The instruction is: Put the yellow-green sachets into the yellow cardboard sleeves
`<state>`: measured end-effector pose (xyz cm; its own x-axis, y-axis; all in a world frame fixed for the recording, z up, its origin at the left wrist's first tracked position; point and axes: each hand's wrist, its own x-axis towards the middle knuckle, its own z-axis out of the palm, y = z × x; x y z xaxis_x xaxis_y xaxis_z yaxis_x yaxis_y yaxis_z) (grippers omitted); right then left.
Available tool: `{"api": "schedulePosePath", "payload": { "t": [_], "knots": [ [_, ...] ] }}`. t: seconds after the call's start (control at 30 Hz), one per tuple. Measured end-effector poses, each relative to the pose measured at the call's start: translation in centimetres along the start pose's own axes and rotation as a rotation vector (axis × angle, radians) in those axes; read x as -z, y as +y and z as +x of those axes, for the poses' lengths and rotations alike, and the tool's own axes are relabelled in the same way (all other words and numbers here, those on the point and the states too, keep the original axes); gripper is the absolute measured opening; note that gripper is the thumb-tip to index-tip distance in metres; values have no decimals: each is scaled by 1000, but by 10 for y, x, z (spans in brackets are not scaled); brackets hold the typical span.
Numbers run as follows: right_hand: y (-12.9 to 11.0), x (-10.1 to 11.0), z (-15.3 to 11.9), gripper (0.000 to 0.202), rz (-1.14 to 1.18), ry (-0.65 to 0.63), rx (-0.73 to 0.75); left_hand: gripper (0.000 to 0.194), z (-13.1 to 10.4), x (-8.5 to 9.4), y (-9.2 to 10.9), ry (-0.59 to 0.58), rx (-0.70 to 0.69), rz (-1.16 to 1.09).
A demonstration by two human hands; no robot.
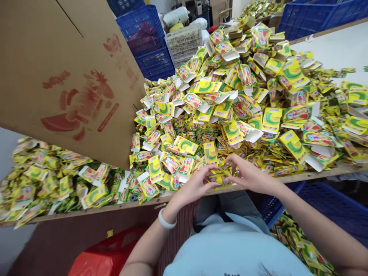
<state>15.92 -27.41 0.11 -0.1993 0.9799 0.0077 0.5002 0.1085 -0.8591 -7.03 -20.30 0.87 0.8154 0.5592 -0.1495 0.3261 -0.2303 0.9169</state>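
My left hand [197, 183] is at the front edge of the table, its fingers curved and thumb held apart. Facing it, my right hand [248, 175] has its index finger and thumb spread in a loose arch. Several small yellow sachets [217, 178] lie between the two hands, close to the fingertips; I cannot make out a firm grip on any. Just beyond stands a yellow and green printed packet box [210, 152]. Behind it rises a large heap of similar small boxes [207, 86], many with white flaps open. Loose sachets [198, 134] show in a hollow of the heap.
A big brown carton [86, 46] with red print leans over the left of the table. More packets [43, 176] spread beneath it. Blue crates [152, 50] and a white crate [184, 40] stand behind. Below are a red stool [94, 262] and a blue crate [330, 214].
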Motion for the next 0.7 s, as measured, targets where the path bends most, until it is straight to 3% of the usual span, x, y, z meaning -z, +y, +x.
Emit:
{"api": "schedulePosePath", "payload": {
  "t": [0.07,0.2,0.4,0.47,0.53,0.63,0.7],
  "knots": [
    [19,-19,-23,60,293,17,-32,49,-9,-17,-6,-18,2,-43],
    [40,-55,-54,52,749,-155,-4,46,-18,-41,-11,-18,-11,63],
    [38,-94,-76,43,770,-26,-123,56,-36,-57,-8,-69,-83,302],
    [42,-102,-87,42,743,58,-149,56,-37,-48,-8,-121,-115,355],
    [51,-105,-101,43,697,185,-160,47,-26,-29,-9,-71,-161,483],
    [68,-105,-120,45,613,376,-171,43,11,6,-16,133,-261,933],
    [76,-103,-127,47,598,454,-185,56,42,25,-23,81,-355,1195]
  ]
}}
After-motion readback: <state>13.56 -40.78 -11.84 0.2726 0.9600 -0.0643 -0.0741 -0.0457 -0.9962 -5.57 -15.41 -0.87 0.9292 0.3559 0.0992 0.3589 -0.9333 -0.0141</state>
